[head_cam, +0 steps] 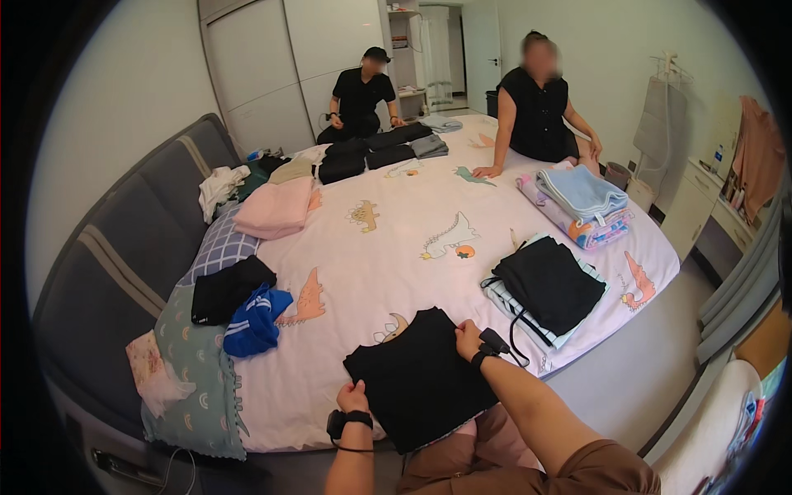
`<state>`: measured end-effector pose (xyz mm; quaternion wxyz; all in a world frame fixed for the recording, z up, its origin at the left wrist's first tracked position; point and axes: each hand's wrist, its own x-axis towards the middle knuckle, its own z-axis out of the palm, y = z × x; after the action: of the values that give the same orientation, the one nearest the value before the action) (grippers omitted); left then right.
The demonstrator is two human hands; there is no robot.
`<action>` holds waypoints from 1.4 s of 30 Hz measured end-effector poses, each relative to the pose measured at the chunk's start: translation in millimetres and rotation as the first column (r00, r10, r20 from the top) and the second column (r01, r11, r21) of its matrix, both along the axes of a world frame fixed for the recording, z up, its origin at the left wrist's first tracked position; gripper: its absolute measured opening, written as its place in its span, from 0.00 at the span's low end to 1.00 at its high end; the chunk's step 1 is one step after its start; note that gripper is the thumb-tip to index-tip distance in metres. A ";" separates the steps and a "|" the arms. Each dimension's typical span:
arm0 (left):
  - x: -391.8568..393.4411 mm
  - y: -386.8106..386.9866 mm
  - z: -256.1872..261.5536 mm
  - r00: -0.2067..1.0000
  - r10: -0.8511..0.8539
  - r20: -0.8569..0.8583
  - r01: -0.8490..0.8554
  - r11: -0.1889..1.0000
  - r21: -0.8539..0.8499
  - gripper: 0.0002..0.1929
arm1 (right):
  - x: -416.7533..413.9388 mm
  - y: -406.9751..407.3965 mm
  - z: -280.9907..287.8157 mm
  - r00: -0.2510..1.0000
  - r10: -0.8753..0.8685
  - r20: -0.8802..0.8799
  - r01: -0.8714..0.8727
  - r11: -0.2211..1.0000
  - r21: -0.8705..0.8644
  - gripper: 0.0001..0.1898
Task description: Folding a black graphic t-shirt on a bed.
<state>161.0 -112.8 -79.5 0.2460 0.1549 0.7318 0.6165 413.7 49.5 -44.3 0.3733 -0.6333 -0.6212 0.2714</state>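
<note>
A black sleeveless top (424, 374) is spread flat across the near edge of the bed, its lower hem hanging toward my lap. My left hand (352, 396) pinches its left side below the armhole. At the upper right side, my right hand (469, 339) grips the cloth near the other armhole. Both wrists wear black straps with small devices. Right of the top lies a stack of folded clothes with black garments (550, 284) uppermost and a dark cord trailing off it. Left of the top sit a crumpled blue garment with white stripes (258, 318) and a folded black garment (232, 289).
Folded pink cloth (275, 207) lies by the grey headboard (117, 247). Folded black clothes (343, 159) line the far side, near a crouching person (364, 93). Another person (535, 111) sits on the bed's far right, behind folded blankets (581, 192). A green pillow (192, 352) is at left.
</note>
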 end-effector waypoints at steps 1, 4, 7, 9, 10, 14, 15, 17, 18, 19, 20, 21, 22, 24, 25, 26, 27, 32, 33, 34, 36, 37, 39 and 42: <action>-3.9 -3.8 -10.5 0.996 0.020 -0.086 -0.017 0.999 0.033 0.10 | -2.3 -0.9 0.6 0.999 -0.004 -0.040 0.005 0.999 0.042 0.07; -22.4 -5.0 -31.7 0.999 -0.030 -0.020 0.031 0.997 0.075 0.10 | -9.7 -0.8 0.8 0.999 0.016 -0.044 -0.014 0.999 0.051 0.07; -31.8 -1.3 -31.2 0.993 -0.105 0.060 0.104 0.994 0.014 0.10 | -7.5 6.2 2.5 0.997 0.076 0.011 -0.074 0.994 -0.078 0.09; -25.2 14.6 1.1 0.932 -0.157 0.325 0.141 0.987 0.072 0.11 | -0.3 17.1 2.9 0.999 0.041 0.030 -0.037 0.993 -0.112 0.12; -23.7 20.4 22.1 0.909 -0.194 0.368 0.193 0.980 0.040 0.13 | 3.5 23.3 5.3 0.999 0.024 0.026 -0.021 0.993 -0.115 0.12; -50.6 32.5 26.8 0.892 -0.107 0.440 0.135 0.990 -0.033 0.11 | -11.7 24.8 24.5 0.992 0.128 -0.006 -0.128 0.978 -0.163 0.13; -53.3 36.5 25.2 0.893 -0.109 0.437 0.139 0.990 -0.037 0.11 | -14.6 25.2 25.5 0.992 0.122 -0.040 -0.127 0.975 -0.181 0.13; -59.1 40.6 21.0 0.886 -0.128 0.445 0.186 0.979 -0.088 0.11 | -19.7 26.5 26.8 0.989 0.138 -0.047 -0.144 0.976 -0.166 0.13; -59.4 41.3 20.1 0.886 -0.130 0.446 0.193 0.976 -0.097 0.11 | -21.0 28.0 25.1 0.993 0.117 -0.023 -0.119 0.980 -0.158 0.13; -59.9 41.6 19.1 0.894 -0.139 0.425 0.177 0.983 -0.051 0.11 | -22.5 29.7 23.1 0.995 0.097 0.002 -0.095 0.984 -0.151 0.12; -60.1 41.8 17.6 0.903 -0.145 0.405 0.161 0.987 -0.004 0.11 | -24.0 32.3 21.3 0.998 0.054 -0.024 -0.056 0.992 -0.115 0.11; -57.9 41.1 19.7 0.901 -0.144 0.408 0.167 0.986 -0.021 0.11 | -23.7 33.6 17.7 0.999 0.048 -0.024 -0.051 0.990 -0.131 0.11; -52.8 40.8 25.8 0.899 -0.131 0.417 0.137 0.990 0.015 0.11 | -22.0 35.0 14.5 0.997 0.052 -0.054 -0.057 0.994 -0.094 0.10; -51.0 42.3 24.5 0.895 -0.093 0.437 0.068 0.995 0.075 0.10 | -21.1 33.1 21.7 0.986 0.073 -0.148 -0.088 0.992 -0.094 0.09; -53.3 40.1 19.6 0.895 -0.081 0.438 0.058 0.996 0.066 0.10 | -23.9 32.5 17.7 0.986 0.081 -0.148 -0.097 0.990 -0.102 0.09; -55.4 37.8 15.2 0.921 -0.082 0.381 0.074 0.997 0.036 0.10 | -25.7 31.7 13.8 0.986 0.106 -0.125 -0.119 0.988 -0.102 0.10; -54.1 39.4 13.0 0.941 -0.092 0.324 0.095 0.995 0.008 0.10 | -24.4 32.7 10.9 0.987 0.126 -0.101 -0.136 0.986 -0.098 0.10; -51.5 38.5 14.9 0.961 -0.119 0.250 0.145 0.986 -0.088 0.13 | -15.6 32.1 11.4 0.979 0.200 -0.035 -0.203 0.967 -0.154 0.15; -53.1 32.9 15.0 0.963 -0.103 0.248 0.127 0.988 -0.085 0.13 | -14.5 28.8 16.0 0.972 0.227 -0.059 -0.234 0.958 -0.163 0.16; -53.5 25.6 14.5 0.930 -0.193 0.314 0.181 0.981 0.067 0.14 | -11.2 20.3 24.9 0.958 0.269 -0.100 -0.283 0.944 -0.167 0.20; -18.4 17.1 39.9 0.960 -0.127 0.250 0.102 0.988 0.113 0.16 | 11.1 5.8 9.0 0.961 0.272 -0.049 -0.272 0.962 0.015 0.23; -17.1 3.4 44.1 0.961 -0.116 0.252 0.090 0.990 0.111 0.16 | 16.4 -4.9 7.5 0.966 0.255 -0.039 -0.248 0.959 0.133 0.25; -12.7 -33.9 38.6 0.976 -0.205 0.067 0.194 0.970 0.143 0.15 | 29.5 -26.7 16.7 0.963 0.270 -0.016 -0.264 0.951 0.161 0.24; 15.5 -74.6 28.6 0.952 -0.204 0.227 0.194 0.979 0.066 0.13 | 52.1 -53.4 18.9 0.957 0.289 0.007 -0.287 0.949 0.126 0.18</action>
<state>176.6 -187.5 -50.9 0.3874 0.1599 0.6651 0.6180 465.8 -3.9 -25.4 0.3724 -0.5096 -0.7207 0.2867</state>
